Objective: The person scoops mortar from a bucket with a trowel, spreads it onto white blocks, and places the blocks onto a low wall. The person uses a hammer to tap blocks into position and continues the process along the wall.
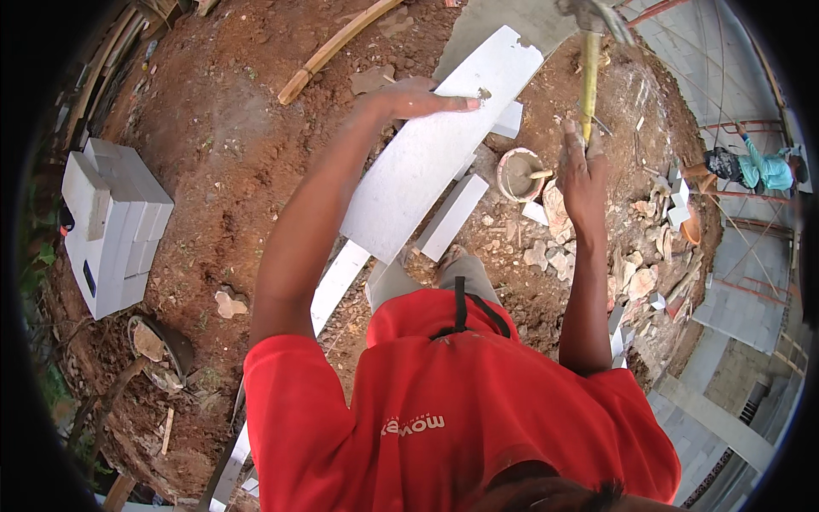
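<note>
Left of the bucket [502, 181], the pale slab [439, 149], likely stiff, heavyish and brittle-cornered, seems best held by its long edge, where the left hand [422, 100] grips it while the right hand [583, 166] clasps a hammer [589, 77].

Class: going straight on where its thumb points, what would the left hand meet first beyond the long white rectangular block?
Past the long white rectangular block, the left hand would probably meet the yellow-handled hammer; depth is unclear, so it might miss.
</note>
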Motion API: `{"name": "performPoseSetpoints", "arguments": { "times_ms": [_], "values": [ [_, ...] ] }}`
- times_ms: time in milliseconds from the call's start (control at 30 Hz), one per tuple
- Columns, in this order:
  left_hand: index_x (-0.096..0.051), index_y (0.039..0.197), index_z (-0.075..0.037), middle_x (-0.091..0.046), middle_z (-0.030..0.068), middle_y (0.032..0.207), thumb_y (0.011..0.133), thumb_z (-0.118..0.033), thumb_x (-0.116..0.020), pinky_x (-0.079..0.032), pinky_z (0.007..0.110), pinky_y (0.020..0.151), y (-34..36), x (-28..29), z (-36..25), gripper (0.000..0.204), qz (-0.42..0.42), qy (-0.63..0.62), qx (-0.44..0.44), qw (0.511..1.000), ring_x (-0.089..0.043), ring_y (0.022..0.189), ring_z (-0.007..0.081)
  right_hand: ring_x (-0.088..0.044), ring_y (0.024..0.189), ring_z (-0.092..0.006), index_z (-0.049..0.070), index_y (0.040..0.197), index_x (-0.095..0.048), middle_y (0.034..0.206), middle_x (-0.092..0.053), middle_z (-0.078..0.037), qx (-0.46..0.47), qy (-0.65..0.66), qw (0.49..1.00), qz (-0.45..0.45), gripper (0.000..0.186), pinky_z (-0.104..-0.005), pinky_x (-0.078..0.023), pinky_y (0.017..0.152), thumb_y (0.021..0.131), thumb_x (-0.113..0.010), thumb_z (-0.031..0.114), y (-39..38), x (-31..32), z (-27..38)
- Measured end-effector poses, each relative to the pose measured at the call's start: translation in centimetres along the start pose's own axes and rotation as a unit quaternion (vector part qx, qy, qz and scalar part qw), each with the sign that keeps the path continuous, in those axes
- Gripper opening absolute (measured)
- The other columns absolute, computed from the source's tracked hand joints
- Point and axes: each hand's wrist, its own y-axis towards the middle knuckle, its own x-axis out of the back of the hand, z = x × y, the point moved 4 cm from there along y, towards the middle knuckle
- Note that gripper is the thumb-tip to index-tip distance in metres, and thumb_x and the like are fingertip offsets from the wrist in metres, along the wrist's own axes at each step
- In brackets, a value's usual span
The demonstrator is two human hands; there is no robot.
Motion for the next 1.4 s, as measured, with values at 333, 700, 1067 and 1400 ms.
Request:
{"name": "performPoseSetpoints", "arguments": {
  "times_ms": [333, 700, 1067, 1400],
  "values": [
    [-0.054, 0.143, 0.011, -0.053, 0.0345, 0.145, 0.06, -0.102, -0.053, -0.041, 0.056, 0.115, 0.2, 0.1, -0.2, 0.14, 0.009, -0.019, -0.012, 1.0, -0.047, 0.142, 0.0441, -0.042, 0.058, -0.0068, 0.0, 0.11, -0.059, 0.07, -0.05, 0.003, 0.054, 0.111, 0.991, -0.047, 0.028, -0.0276, -0.033, 0.049, 0.108, -0.057, 0.028, -1.2, 0.7, 1.2],
    [-0.057, 0.144, 0.003, -0.049, 0.0293, 0.151, 0.059, -0.102, -0.056, -0.04, 0.055, 0.117, 2.5, -0.8, 1.4, 0.135, -0.025, -0.002, -0.031, 0.999, -0.046, 0.143, 0.0434, -0.044, 0.057, -0.0049, 0.002, 0.112, -0.063, 0.067, -0.049, 0.005, 0.002, 0.102, 0.995, -0.015, 0.026, -0.0276, -0.033, 0.048, 0.109, -0.057, 0.027, -3.3, 0.3, -0.4],
    [-0.064, 0.137, 0.002, -0.057, 0.0258, 0.145, 0.056, -0.101, -0.061, -0.046, 0.047, 0.113, 2.1, -0.7, 1.4, 0.131, -0.06, 0.012, -0.018, 0.998, -0.055, 0.136, 0.0403, -0.041, 0.051, -0.0051, 0.007, 0.092, -0.064, 0.066, -0.049, 0.004, -0.067, 0.029, 0.992, 0.101, 0.035, -0.0249, -0.031, 0.045, 0.106, -0.059, 0.038, -4.7, -0.6, -0.8],
    [-0.037, 0.158, -0.003, -0.062, 0.0243, 0.14, 0.059, -0.069, -0.089, -0.046, 0.042, 0.113, -13.8, -4.0, 7.2, 0.13, -0.052, -0.081, -0.108, 0.99, -0.063, 0.127, 0.034, -0.039, 0.05, -0.0048, 0.008, 0.098, -0.052, 0.067, -0.046, 0.002, 0.099, 0.263, 0.959, 0.039, 0.032, -0.0215, -0.028, 0.043, 0.111, -0.05, 0.037, -11.3, 0.6, 0.7]
  ]
}}
